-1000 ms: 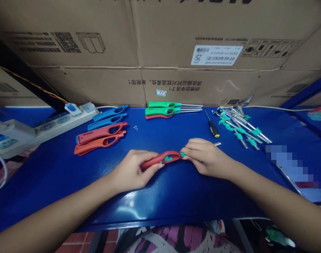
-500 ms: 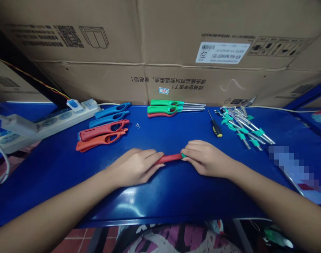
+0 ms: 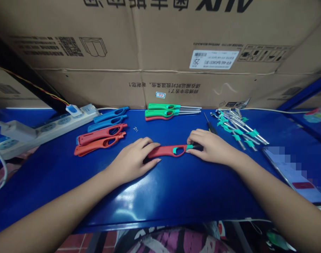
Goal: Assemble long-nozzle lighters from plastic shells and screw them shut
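A red gas lighter (image 3: 164, 151) with a green trigger lies on its side between my two hands, low over the blue tabletop. My left hand (image 3: 134, 157) grips the handle end, thumb on the near side and fingers on the far side. At the other end, my right hand (image 3: 210, 146) pinches around the green collar; the metal tube is hidden by my fingers. Just behind my right hand lies a screwdriver (image 3: 211, 128), its handle partly covered.
Blue and red lighter shells (image 3: 102, 135) lie at left beside a white power strip (image 3: 52, 124). Tiny screws (image 3: 135, 129) sit nearby. Finished-looking lighters (image 3: 163, 111) rest at the back, metal tubes with green parts (image 3: 239, 128) at right. A phone (image 3: 294, 175) lies far right. Cardboard (image 3: 165, 42) stands behind.
The red lighter has turned from edge-on to side-up, so its trigger loop now shows. Both hands moved slightly away from me, and the right hand now partly covers the screwdriver.
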### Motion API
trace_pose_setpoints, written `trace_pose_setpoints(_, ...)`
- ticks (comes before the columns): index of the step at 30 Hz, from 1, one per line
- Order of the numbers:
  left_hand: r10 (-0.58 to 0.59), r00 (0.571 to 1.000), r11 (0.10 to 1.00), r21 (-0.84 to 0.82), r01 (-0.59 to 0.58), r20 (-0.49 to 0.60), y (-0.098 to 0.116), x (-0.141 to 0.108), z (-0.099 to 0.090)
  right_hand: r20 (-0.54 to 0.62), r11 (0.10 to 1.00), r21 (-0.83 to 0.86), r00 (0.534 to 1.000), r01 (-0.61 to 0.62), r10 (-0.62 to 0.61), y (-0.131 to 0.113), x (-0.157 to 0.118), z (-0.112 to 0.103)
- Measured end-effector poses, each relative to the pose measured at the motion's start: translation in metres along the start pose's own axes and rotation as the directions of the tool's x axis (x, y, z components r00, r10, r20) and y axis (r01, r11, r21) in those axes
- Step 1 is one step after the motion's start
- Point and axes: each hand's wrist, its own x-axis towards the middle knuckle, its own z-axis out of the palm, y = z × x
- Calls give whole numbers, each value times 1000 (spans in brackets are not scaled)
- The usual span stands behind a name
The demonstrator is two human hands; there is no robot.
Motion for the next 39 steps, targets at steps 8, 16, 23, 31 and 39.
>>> trace_pose_setpoints(8, -47, 997, 962, -273, 26, -69, 0, 0, 5, 2, 995, 86, 999, 47, -48, 9, -1, 2)
trace_pose_setpoints(16, -161, 983, 910, -400, 111, -93, 1, 1, 8, -1, 997, -19, 997, 72, -72, 4, -2, 3)
trace_pose_setpoints(23, -112, 988, 933, -352, 70, -102, 1, 1, 7, -236, 985, -24, 958, -170, 160, 26, -6, -13)
trace_pose_setpoints(31, -92, 986, 932, -361, 37, -137, 7, -1, 7, -227, 686, -202, 714, -700, 662, 47, -10, -13)
trace_pose_setpoints(39, -94, 990, 906, -421, 39, -109, 6, -2, 14, -554, 807, 486, 595, -337, 582, 9, 11, -17)
